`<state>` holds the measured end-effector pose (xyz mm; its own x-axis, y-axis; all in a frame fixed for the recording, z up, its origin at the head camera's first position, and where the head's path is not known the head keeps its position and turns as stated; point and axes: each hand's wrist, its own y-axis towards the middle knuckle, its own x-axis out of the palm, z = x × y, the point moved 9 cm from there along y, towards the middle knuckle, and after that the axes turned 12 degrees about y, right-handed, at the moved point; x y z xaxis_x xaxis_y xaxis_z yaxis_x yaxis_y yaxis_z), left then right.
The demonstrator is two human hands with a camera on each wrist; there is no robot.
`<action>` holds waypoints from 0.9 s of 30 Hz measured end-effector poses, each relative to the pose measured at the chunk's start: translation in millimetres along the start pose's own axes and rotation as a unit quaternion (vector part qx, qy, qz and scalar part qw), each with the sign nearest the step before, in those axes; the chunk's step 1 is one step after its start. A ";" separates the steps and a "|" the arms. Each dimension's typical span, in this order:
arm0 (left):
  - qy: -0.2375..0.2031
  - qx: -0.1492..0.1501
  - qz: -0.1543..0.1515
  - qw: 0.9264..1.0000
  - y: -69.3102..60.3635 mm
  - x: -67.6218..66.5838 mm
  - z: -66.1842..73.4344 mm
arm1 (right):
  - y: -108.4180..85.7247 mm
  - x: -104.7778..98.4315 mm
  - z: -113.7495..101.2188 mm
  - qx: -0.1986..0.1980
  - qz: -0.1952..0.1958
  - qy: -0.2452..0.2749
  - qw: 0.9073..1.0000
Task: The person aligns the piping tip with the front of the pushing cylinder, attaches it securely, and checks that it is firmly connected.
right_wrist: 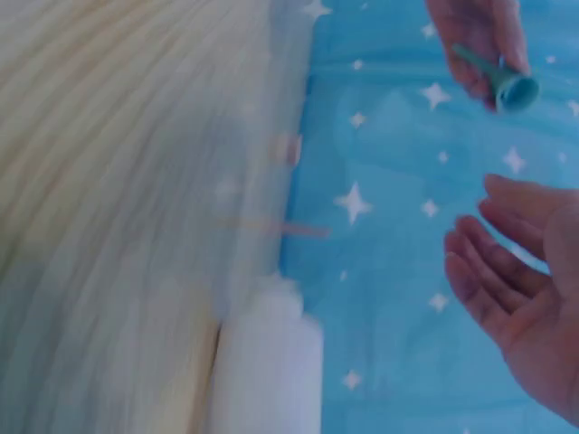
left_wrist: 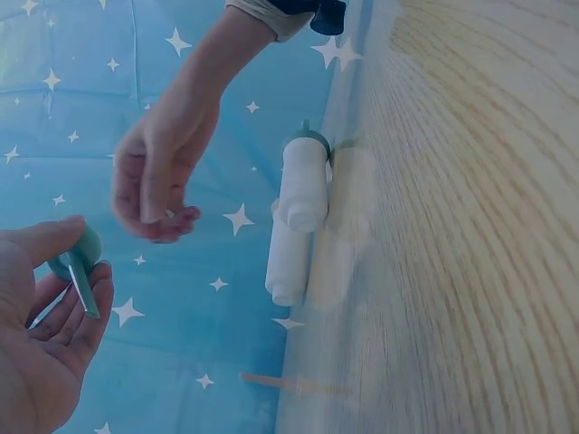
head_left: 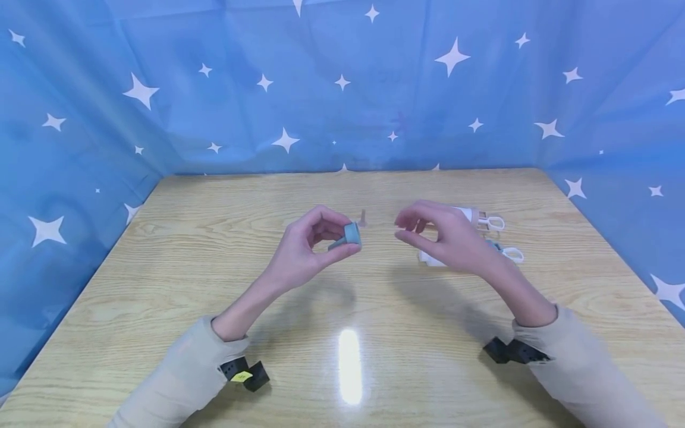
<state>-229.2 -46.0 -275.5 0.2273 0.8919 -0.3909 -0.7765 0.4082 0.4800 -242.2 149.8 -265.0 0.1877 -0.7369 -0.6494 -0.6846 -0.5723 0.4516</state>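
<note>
My left hand (head_left: 302, 249) pinches a small teal funnel-shaped piece (head_left: 351, 233) between thumb and fingers, above the table. In the right wrist view the piece's wide hollow mouth (right_wrist: 519, 93) shows; in the left wrist view its thin stem (left_wrist: 83, 285) points downward. To the right, apart from it, my right hand (head_left: 446, 235) hovers with loosely bent fingers and holds nothing. Partly hidden behind that hand lie two white bottles (left_wrist: 304, 185), one with a teal top (head_left: 495, 244), the other with a pinkish top (head_left: 476, 218). Both have white loops at the end.
A small pinkish piece with a thin upright stem (head_left: 363, 219) stands on the wooden table (head_left: 214, 238), beyond and between the hands. Blue cloth with white stars (head_left: 342, 107) hangs along the table's back and sides. A bright reflection lies on the near tabletop.
</note>
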 end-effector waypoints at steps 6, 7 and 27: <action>0.003 -0.004 -0.001 1.000 0.3 -0.5 -3.3 | -20.6 -13.4 26.6 0.058 -0.034 -0.040 0.997; 0.003 -0.005 -0.001 1.000 0.4 -0.6 -3.8 | -23.4 -15.1 29.8 0.063 -0.041 -0.045 0.996; 0.012 -0.032 -0.008 0.999 0.1 0.6 -12.6 | -61.1 -25.8 73.5 0.119 -0.139 -0.084 0.980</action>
<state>-236.6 -47.9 -285.6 0.2265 0.8806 -0.4163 -0.8095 0.4079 0.4223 -256.9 230.2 -320.8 0.2857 -0.4842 -0.8270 -0.7724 -0.6271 0.1004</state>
